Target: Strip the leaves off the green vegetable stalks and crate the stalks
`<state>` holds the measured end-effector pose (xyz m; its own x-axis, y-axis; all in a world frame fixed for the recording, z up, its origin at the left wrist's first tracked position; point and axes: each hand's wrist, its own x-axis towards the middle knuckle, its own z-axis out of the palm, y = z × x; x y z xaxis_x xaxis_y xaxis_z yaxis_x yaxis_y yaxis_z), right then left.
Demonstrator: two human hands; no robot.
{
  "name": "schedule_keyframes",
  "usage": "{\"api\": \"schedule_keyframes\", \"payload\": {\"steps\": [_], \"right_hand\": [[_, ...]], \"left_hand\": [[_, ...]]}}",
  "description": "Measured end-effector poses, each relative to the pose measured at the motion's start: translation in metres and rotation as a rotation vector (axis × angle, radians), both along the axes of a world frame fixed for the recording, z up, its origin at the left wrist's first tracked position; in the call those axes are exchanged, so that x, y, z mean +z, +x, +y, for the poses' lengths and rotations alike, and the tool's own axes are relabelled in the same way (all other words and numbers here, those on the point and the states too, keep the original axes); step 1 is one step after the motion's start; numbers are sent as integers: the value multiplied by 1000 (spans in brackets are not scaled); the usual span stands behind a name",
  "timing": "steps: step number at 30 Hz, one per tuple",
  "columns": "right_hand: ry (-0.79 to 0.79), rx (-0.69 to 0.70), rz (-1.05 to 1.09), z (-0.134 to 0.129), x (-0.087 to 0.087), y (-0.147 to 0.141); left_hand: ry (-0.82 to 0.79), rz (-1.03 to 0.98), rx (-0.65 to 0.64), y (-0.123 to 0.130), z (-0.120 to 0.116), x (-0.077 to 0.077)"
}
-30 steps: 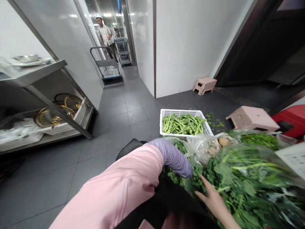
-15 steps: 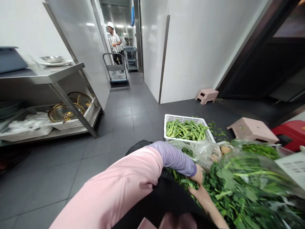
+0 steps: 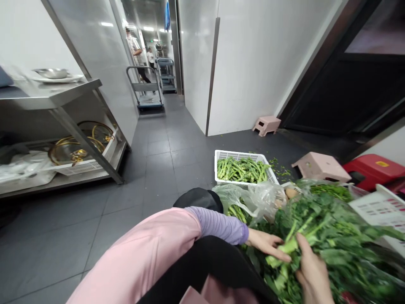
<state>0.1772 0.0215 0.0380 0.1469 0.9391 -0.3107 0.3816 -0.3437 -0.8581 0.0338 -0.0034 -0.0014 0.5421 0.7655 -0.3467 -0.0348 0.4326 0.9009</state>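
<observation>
A leafy green vegetable stalk [image 3: 291, 245], with a thick pale stem, is in my right hand [image 3: 313, 268], its thumb pressed along the stem. My left hand [image 3: 267, 244] reaches in from the left with fingers stretched out and apart, the fingertips at the cut end of that stalk. Beneath and around both hands lies a heap of leafy greens [image 3: 354, 261], partly over clear plastic. Beyond my left arm, trimmed green stems [image 3: 242, 169] fill a white plastic basket [image 3: 217, 164]. A clear plastic bag [image 3: 265, 196] with more stems lies between the basket and my hands.
Two pink stools [image 3: 321, 166] [image 3: 266, 125] stand on the dark tiled floor, with leaf scraps [image 3: 280, 169] nearby. At the right are a red container [image 3: 376, 171] and a white crate [image 3: 379, 207]. A steel shelf [image 3: 79, 88] is on the left; a platform trolley [image 3: 145, 88] and a person [image 3: 134, 46] are in the doorway.
My hands have moved apart and rightward from low beside the bag, and a leafy stalk now shows in my right hand. The view has turned slightly right. The person in the doorway has moved left.
</observation>
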Motion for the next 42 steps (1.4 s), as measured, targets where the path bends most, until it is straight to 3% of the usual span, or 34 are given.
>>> {"api": "schedule_keyframes", "payload": {"steps": [2,6,9,13,16,22,26,28,33,38,42], "right_hand": [[-44,14,-69,3,7,-17],[-3,33,60,14,10,-31],[75,35,122,22,4,-31],[69,40,334,41,-13,-29],[93,13,539,55,-15,-24],[105,87,956,66,16,5],[132,109,1096,62,32,17],[145,115,1117,57,36,17],[154,114,1068,51,32,1],[224,38,964,56,14,-24],[284,-115,776,67,1,-35]], "left_hand": [[-74,-163,-60,2,2,-4],[-224,-297,-79,-16,6,6],[-300,-267,13,-29,13,11],[-256,-209,102,-35,33,0],[-192,-179,277,-39,50,-7],[-138,-382,635,-58,79,-6],[-102,-220,702,-62,84,-6],[-79,-174,668,-59,80,-4],[-85,-367,418,-35,54,4],[-144,-401,348,-10,23,8],[-146,-324,321,-4,19,7]]}}
